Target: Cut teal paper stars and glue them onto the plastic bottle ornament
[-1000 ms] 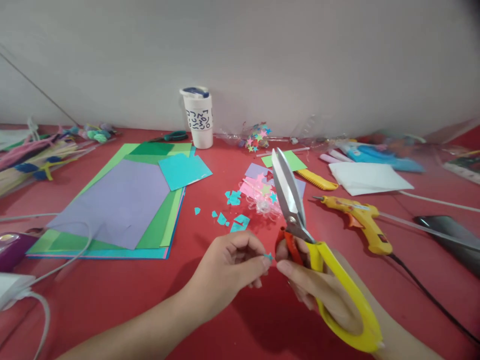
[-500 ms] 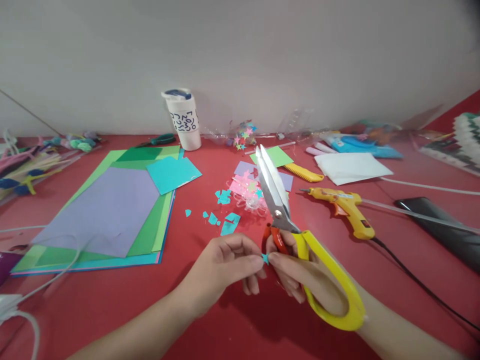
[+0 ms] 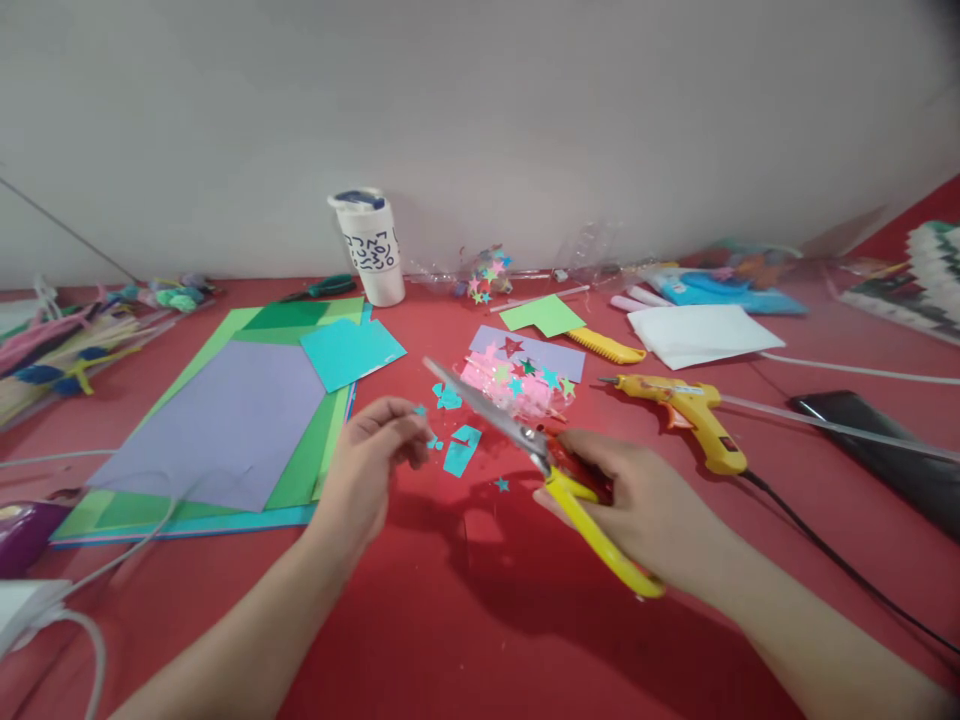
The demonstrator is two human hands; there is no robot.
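My right hand is wrapped around the red and yellow handles of large scissors. Their metal blades point up and to the left over the table. Left of the blade tips, my left hand has its thumb and finger pinched at a small turquoise paper scrap. Close to these fingers lie more turquoise paper pieces. A small turquoise star rests on the red table below the blades. Behind the scissors, several coloured stars lie over a pink packet and purple paper.
Coloured paper sheets are stacked at left, with a turquoise sheet on top. A white cup stands by the wall. A yellow glue gun, yellow cutter, white paper and black phone lie at right.
The small turquoise star has gone from between my fingers to the table. My left hand has moved left and forward to the scraps. The scissors have tipped to point left.
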